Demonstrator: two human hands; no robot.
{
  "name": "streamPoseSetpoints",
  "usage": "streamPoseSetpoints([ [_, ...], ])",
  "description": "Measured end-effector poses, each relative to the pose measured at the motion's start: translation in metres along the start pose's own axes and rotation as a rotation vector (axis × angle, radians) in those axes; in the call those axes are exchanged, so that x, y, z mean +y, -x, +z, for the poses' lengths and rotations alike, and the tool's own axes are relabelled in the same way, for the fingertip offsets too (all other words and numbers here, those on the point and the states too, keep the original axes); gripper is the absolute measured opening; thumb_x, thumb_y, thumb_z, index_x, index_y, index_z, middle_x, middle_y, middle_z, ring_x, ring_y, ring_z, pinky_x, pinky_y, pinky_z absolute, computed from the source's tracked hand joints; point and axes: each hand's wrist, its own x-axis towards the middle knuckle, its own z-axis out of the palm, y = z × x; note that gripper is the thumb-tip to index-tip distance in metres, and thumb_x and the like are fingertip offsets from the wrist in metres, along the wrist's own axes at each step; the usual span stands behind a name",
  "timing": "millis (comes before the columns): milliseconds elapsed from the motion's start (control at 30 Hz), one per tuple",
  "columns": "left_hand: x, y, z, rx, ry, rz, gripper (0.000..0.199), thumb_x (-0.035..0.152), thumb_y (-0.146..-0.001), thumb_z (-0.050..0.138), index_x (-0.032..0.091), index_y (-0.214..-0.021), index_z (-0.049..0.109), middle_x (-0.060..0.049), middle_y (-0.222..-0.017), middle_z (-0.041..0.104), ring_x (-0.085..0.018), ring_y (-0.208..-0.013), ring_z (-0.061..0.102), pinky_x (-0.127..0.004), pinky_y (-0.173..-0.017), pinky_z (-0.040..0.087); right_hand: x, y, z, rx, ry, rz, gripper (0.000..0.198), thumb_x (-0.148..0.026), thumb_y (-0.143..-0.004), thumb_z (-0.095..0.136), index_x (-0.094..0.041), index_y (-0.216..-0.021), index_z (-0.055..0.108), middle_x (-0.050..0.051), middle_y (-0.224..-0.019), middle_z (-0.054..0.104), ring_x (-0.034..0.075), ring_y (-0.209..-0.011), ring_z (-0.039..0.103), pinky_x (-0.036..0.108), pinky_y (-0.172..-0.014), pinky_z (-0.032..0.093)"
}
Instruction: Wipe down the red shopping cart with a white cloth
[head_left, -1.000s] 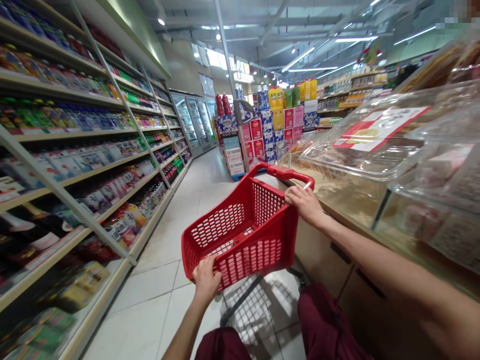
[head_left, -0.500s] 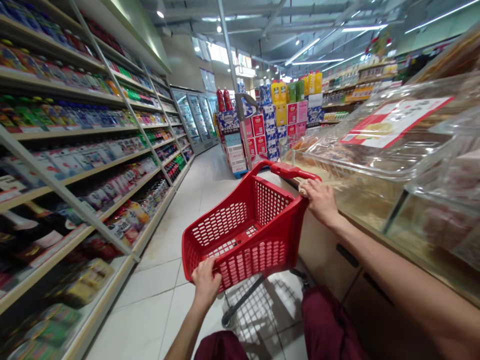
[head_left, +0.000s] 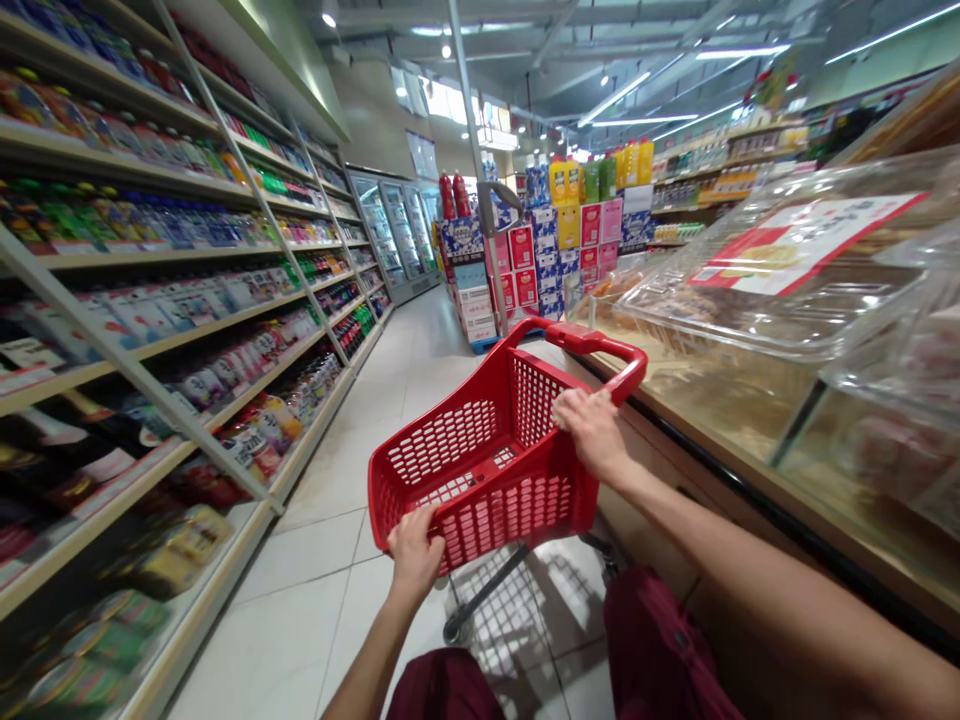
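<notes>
A red plastic shopping cart (head_left: 517, 500) with perforated walls stands in front of me, tilted in view, nothing lying in its basket. My left hand (head_left: 417, 548) grips the cart's rim at its near left corner, fingers curled over the edge. At the other end, my right hand (head_left: 596, 430) is closed and presses on the rim near the red push handle (head_left: 600, 345). A small pale crumpled cloth or wipe (head_left: 561, 408) shows at its fingertips; most of it is hidden under the hand.
Long shelves of bottles and packs (head_left: 172, 230) line the left side. To the right stands a counter with clear plastic food boxes (head_left: 765, 270). Stacked drink cartons (head_left: 525, 260) and glass-door fridges (head_left: 397, 235) are farther back. White floor tiles (head_left: 300, 600) lie under the cart.
My right hand has moved left and down, from the end of the handle onto the basket's rim, with the pale thing in it. My left hand stays on the rim.
</notes>
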Motion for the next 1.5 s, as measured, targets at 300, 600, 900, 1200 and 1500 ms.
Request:
streamPoseSetpoints([
  [300, 0.004, 0.004, -0.002, -0.009, 0.017, -0.019, 0.044, 0.013, -0.061, 0.038, 0.022, -0.100, 0.056, -0.004, -0.104, 0.061, -0.022, -0.102, 0.049, -0.041, -0.089, 0.032, -0.004, -0.010, 0.003, -0.023, 0.022, 0.111, 0.033, -0.014, -0.085, 0.034, -0.017, -0.111, 0.055, 0.011, -0.123, 0.050, 0.027, -0.117, 0.037, 0.047, -0.093, 0.028],
  [600, 0.002, 0.003, -0.001, -0.007, 0.012, -0.024, 0.044, 0.012, -0.061, 0.038, 0.019, -0.101, 0.056, -0.006, -0.106, 0.061, -0.022, -0.103, 0.049, -0.042, -0.090, 0.032, -0.002, -0.001, -0.001, -0.080, 0.028, -0.062, 0.039, -0.009, -0.083, 0.034, -0.024, -0.113, 0.054, 0.003, -0.125, 0.049, 0.023, -0.119, 0.035, 0.042, -0.097, 0.024],
  [900, 0.001, 0.002, 0.000, -0.005, 0.026, -0.015, 0.044, 0.012, -0.061, 0.038, 0.019, -0.101, 0.056, -0.006, -0.105, 0.061, -0.022, -0.102, 0.049, -0.043, -0.090, 0.031, -0.008, 0.003, -0.002, -0.134, -0.033, -0.187, 0.037, -0.008, -0.082, 0.035, -0.024, -0.109, 0.056, 0.002, -0.122, 0.051, 0.020, -0.116, 0.039, 0.039, -0.095, 0.028],
  [1200, 0.001, 0.003, 0.000, -0.010, 0.042, -0.025, 0.042, 0.012, -0.061, 0.040, 0.019, -0.099, 0.057, -0.006, -0.105, 0.061, -0.022, -0.101, 0.050, -0.042, -0.090, 0.031, 0.018, -0.009, -0.010, -0.025, 0.003, 0.022, 0.035, -0.010, -0.082, 0.034, -0.016, -0.108, 0.057, 0.011, -0.120, 0.051, 0.023, -0.116, 0.036, 0.041, -0.095, 0.027],
  [1500, -0.001, 0.002, 0.003, 0.009, 0.031, -0.029, 0.043, 0.013, -0.060, 0.040, 0.020, -0.099, 0.057, -0.005, -0.104, 0.061, -0.022, -0.101, 0.050, -0.042, -0.089, 0.032, 0.051, -0.022, -0.024, -0.012, 0.042, 0.114, 0.031, -0.012, -0.081, 0.037, -0.008, -0.106, 0.056, 0.019, -0.117, 0.050, 0.030, -0.114, 0.037, 0.048, -0.089, 0.029],
])
